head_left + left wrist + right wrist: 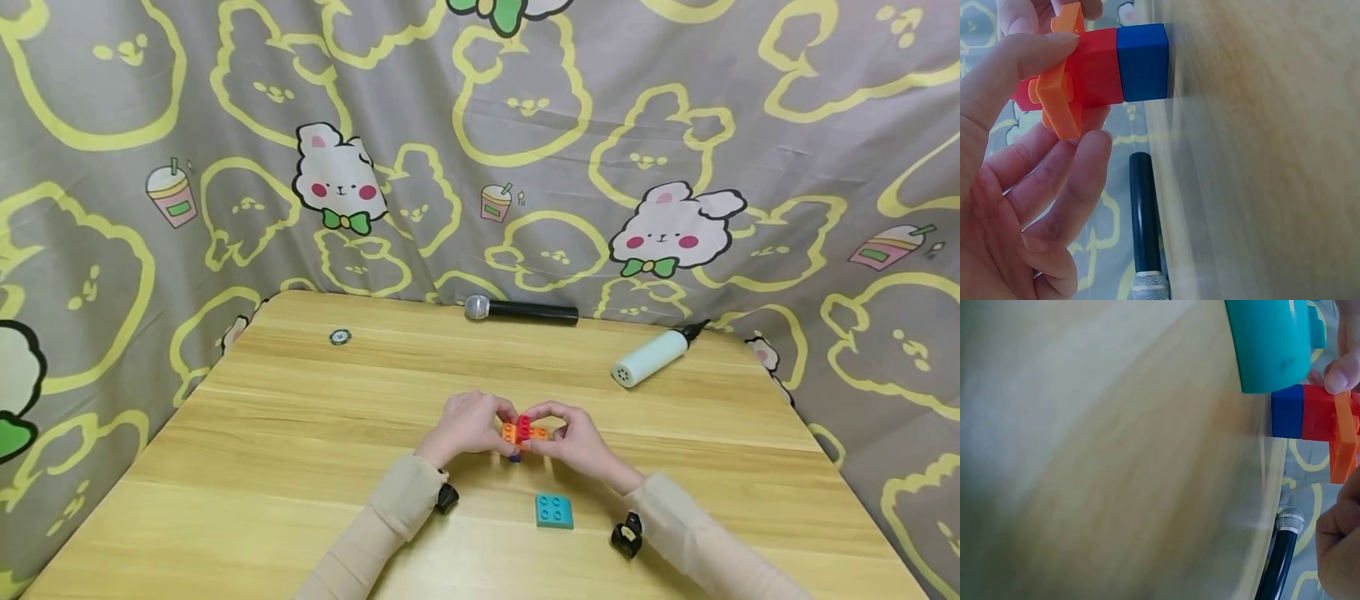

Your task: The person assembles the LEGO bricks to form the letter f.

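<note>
Near the table's middle, a toy-brick stack has a blue brick [1142, 62] at its bottom. A red brick [1099, 67] sits on the blue one, orange bricks [540, 433] lie above that, and a smaller red brick [525, 427] tops the stack. My left hand [471, 423] pinches the left side of the stack, thumb over the orange edge in the left wrist view. From the right, my right hand [576, 437] pinches the upper red brick between thumb and forefinger. Closer to me lies a teal brick [554, 511] with studs up.
A black microphone [532, 312] lies along the back edge of the wooden table [300, 400]. To its right is a pale-green hand pump [654, 358] with a black nozzle. A round chip [341, 337] lies at the back left. A patterned curtain [420, 167] hangs behind.
</note>
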Demonstrator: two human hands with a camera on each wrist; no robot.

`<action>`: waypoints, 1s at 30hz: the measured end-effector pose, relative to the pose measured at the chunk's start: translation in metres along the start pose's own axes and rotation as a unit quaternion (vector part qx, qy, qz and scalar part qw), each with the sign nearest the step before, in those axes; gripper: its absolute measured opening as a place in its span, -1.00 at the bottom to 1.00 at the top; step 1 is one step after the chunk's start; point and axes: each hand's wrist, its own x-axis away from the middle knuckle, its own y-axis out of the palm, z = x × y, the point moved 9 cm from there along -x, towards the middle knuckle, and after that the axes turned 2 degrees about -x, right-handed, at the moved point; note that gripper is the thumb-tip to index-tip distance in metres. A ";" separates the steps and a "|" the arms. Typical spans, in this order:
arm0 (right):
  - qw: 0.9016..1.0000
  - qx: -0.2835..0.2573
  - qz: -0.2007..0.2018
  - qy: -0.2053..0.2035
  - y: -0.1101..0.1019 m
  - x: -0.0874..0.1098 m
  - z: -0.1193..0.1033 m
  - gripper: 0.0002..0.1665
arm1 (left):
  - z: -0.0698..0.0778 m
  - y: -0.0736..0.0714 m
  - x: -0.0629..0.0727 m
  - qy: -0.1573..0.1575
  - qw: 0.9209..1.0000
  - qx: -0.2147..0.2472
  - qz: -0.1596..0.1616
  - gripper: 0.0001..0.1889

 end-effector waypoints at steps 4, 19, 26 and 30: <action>1.000 0.011 0.007 -0.012 0.000 -0.001 -0.004 -0.61 | -0.001 -0.002 0.000 -0.005 1.000 0.001 0.003 -0.63; 0.996 0.075 0.002 -0.042 -0.002 -0.002 -0.010 -0.64 | 0.001 0.001 -0.001 -0.006 1.000 -0.005 0.000 -0.60; 0.993 0.096 -0.007 -0.063 -0.001 -0.004 -0.021 -0.64 | 0.001 -0.001 -0.001 -0.003 1.000 -0.005 0.004 -0.60; 0.992 0.107 -0.011 -0.073 0.000 -0.005 -0.023 -0.64 | 0.000 -0.001 0.000 -0.003 1.000 -0.002 0.003 -0.60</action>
